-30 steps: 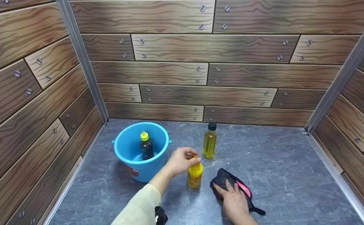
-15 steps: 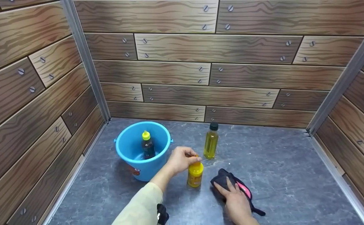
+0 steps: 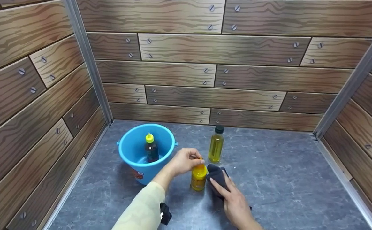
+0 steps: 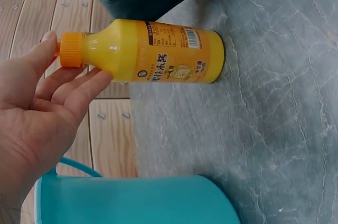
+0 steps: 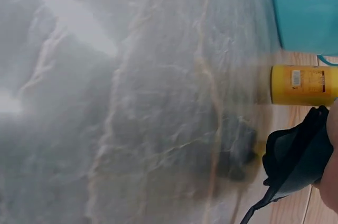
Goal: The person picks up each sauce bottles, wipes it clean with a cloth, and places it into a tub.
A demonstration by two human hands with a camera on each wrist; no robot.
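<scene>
My left hand (image 3: 187,162) pinches the orange cap at the top of a yellow mustard bottle (image 4: 169,49), which stands upright on the tabletop. In the left wrist view the thumb is at the tip of the cap and the fingers lie below it, by the bottle's neck. My right hand (image 3: 237,203) grips a dark, soft fabric thing (image 3: 216,179) with a narrow strap (image 5: 256,211), close against the right side of the mustard bottle. Part of the fabric is hidden under the hand.
A blue bucket (image 3: 154,175) stands to the left, holding a dark bottle (image 3: 151,151) with a yellow spout cap. Behind the mustard bottle stands a clear bottle of yellow-green oil (image 3: 216,148) with a black lid. Wood-patterned walls (image 3: 249,75) enclose the grey tabletop (image 3: 288,179).
My right hand, earlier lying spread on the dark fabric thing, has picked it up and brought it left to the mustard bottle. Its pink patch is out of sight. My left hand stays at the cap.
</scene>
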